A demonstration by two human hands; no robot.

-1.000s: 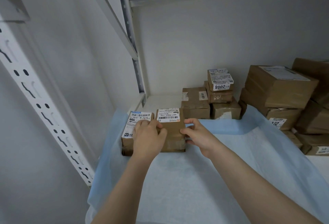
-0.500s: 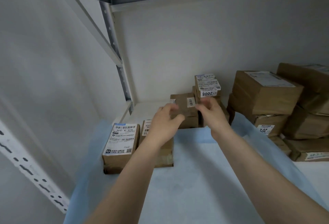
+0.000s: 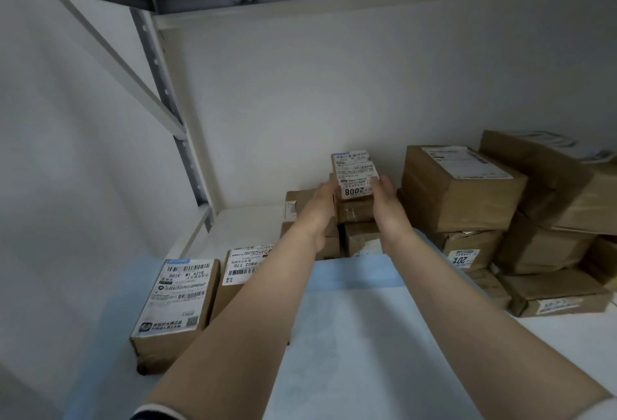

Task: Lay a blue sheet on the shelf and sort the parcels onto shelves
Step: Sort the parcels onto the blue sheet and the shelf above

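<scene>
A blue sheet point(image 3: 350, 326) covers the front of the shelf. Two labelled cardboard parcels lie side by side at its left: one point(image 3: 177, 303) nearest the wall, the other point(image 3: 242, 269) partly hidden by my left forearm. At the back, a small parcel labelled 2008 point(image 3: 355, 176) tops a short stack of brown boxes. My left hand point(image 3: 320, 206) presses its left side and my right hand point(image 3: 387, 202) its right side, so both hands grip it.
Bigger brown boxes point(image 3: 460, 186) are piled at the right back, with flatter ones point(image 3: 554, 293) in front of them. The white shelf floor point(image 3: 247, 222) shows behind the sheet. A perforated upright point(image 3: 173, 112) and a diagonal brace stand at the left.
Both hands left the parcel on the blue sheet, reached toward the back stack, and now clasp the small 2008 parcel from both sides. The camera moved closer.
</scene>
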